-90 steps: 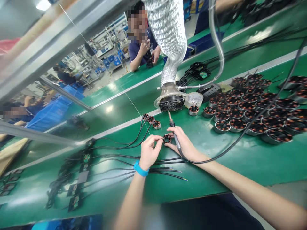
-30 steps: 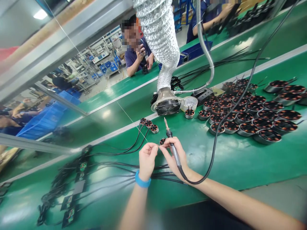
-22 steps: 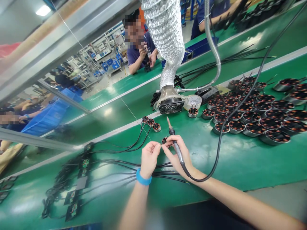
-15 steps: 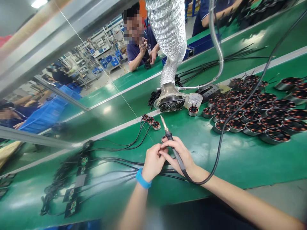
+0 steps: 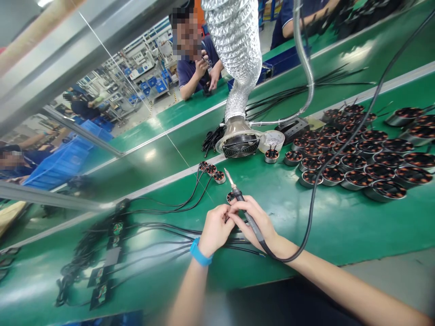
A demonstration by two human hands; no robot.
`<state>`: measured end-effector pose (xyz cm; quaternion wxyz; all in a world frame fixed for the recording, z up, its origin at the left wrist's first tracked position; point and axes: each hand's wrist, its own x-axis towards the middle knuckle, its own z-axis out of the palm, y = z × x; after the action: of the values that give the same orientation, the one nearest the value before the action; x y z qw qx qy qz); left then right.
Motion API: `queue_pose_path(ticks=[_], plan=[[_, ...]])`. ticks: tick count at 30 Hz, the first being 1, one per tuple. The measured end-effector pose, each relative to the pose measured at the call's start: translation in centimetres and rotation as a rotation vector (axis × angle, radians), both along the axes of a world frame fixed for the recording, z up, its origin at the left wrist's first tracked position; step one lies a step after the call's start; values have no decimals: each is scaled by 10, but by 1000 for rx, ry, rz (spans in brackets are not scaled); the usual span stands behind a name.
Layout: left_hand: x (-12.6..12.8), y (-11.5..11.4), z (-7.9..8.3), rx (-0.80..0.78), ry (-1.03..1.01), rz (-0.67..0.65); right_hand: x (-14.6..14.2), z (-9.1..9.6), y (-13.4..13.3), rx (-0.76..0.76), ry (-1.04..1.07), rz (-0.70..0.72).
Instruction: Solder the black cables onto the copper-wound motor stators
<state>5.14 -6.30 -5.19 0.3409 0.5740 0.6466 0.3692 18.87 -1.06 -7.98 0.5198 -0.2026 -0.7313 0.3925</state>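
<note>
My right hand is closed round a soldering iron, its bare metal tip pointing up and away toward the far side of the bench. Against its fingertips, my left hand, with a blue band at the wrist, is pinched shut. Whatever lies between the fingers is too small and covered to make out. Just beyond the fingers sits a small round motor part with copper windings, partly hidden by the hand and iron. Black cables run from the left beneath my hands, and their stripped ends show below the right one.
Several wound motor parts crowd the right side. Three with cables attached stand farther back. A fume hood with a fan grille hangs from a foil duct, beside a white cup. Circuit boards lie left. A co-worker sits opposite.
The whole view has shifted slightly. Both hands keep nearly the same pose, with the fingertips still together and the iron still in the right hand.
</note>
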Motion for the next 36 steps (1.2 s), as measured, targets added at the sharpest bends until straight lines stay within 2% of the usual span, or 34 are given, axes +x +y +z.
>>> queue_pose_path(ticks=[7,9,13,15,19,23,27,36], plan=[[-10,1,15,-33,-86,0,7,2,12,-38,-34,-88],[-12,2,16,-49,-170,-6,7,3,14,-41,-31,-90],[-13,5,5,-166,-442,38,3,1,14,4,-49,-88],[-12,8,-2,-160,-503,94,1,-2,14,56,-72,-80],[-11,15,-11,-47,-430,226,0,-7,17,138,-87,-118],[-12,21,-12,-14,-365,319,8,-5,21,103,-46,-185],[-12,22,-12,-13,-346,334,22,0,22,0,21,-248],[-14,24,-14,-10,-314,346,31,0,19,57,102,-174]])
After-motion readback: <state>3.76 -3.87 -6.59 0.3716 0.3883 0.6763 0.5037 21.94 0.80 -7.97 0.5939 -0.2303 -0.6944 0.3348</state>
